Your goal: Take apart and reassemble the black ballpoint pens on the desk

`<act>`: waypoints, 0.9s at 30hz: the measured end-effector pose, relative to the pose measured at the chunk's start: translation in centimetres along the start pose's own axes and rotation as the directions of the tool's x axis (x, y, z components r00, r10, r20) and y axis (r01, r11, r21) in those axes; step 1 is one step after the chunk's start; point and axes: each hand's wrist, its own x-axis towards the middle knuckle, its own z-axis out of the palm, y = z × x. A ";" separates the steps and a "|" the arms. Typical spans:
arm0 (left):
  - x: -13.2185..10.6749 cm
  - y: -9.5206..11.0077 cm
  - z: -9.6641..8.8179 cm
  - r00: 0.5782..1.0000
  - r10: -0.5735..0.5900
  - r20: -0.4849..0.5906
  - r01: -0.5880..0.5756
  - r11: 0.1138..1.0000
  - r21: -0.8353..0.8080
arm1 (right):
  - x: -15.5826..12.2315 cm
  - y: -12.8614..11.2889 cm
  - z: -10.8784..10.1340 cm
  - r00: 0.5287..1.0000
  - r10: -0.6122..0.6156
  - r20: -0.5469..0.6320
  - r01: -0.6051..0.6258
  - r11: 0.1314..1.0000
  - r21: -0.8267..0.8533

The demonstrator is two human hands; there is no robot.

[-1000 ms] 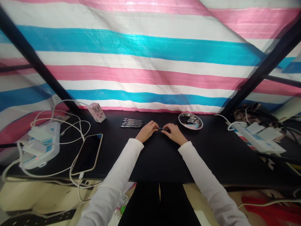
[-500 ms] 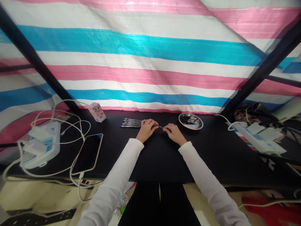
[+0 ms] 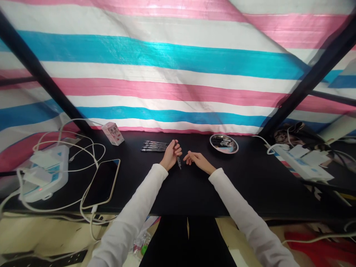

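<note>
My left hand (image 3: 171,154) is closed around a pen (image 3: 179,163), whose narrow end pokes out below the fist and points down toward me. Just to its right hovers my right hand (image 3: 198,160), fingers loosely bent and apart, with nothing visible in them. A row of several clear pens (image 3: 152,146) lies side by side on the black table, left of my left hand and partly behind it. Beyond my right hand stands a round metal bowl (image 3: 236,148) holding several small dark parts, too small to name surely.
A small pink box (image 3: 112,133) stands at the back left. Nearer lie a phone (image 3: 102,183) on a charging cable, a white power strip (image 3: 59,167) and looped white cables. Another power strip (image 3: 308,167) is at the right. A striped sheet (image 3: 172,66) hangs behind the table (image 3: 189,196).
My hands have moved apart from the pen they both held. My left hand has turned, bringing the pen from level to pointing down, while my right hand has let go.
</note>
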 end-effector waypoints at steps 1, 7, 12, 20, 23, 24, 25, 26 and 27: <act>-0.1 0.1 0.1 0.998 -0.065 0.014 0.066 0.994 -0.083 | 0.1 0.1 0.0 1.000 0.010 -0.007 -0.010 1.000 0.009; -0.8 0.4 0.5 0.965 -0.255 0.067 0.263 0.920 -0.290 | 0.3 0.7 -0.1 0.999 0.039 -0.016 -0.040 0.999 -0.008; -1.1 -0.2 0.8 0.949 -0.315 0.019 0.309 0.915 -0.260 | 0.3 0.8 -0.1 0.999 0.033 -0.010 -0.033 0.999 -0.015; -1.3 -0.5 0.9 0.960 -0.280 0.017 0.278 0.940 -0.197 | 0.3 0.7 0.0 0.999 0.046 -0.020 -0.046 0.999 -0.018; -1.3 -0.4 0.8 0.960 -0.282 0.002 0.276 0.941 -0.197 | 0.3 0.7 0.0 0.999 0.043 -0.013 -0.043 0.999 -0.026; -1.3 -0.4 0.7 0.960 -0.279 -0.002 0.273 0.941 -0.199 | 0.3 0.7 -0.1 0.999 0.040 -0.010 -0.041 0.999 -0.029; -1.3 -0.4 0.7 0.962 -0.271 -0.004 0.265 0.943 -0.202 | 0.3 0.7 -0.1 0.999 0.039 -0.006 -0.039 0.999 -0.031; -1.3 -0.3 0.7 0.965 -0.261 -0.005 0.254 0.945 -0.205 | 0.3 0.7 -0.1 0.999 0.039 -0.004 -0.039 0.999 -0.033; -1.3 -0.3 0.7 0.968 -0.252 -0.004 0.246 0.947 -0.208 | 0.3 0.7 -0.1 0.999 0.040 -0.003 -0.040 0.999 -0.033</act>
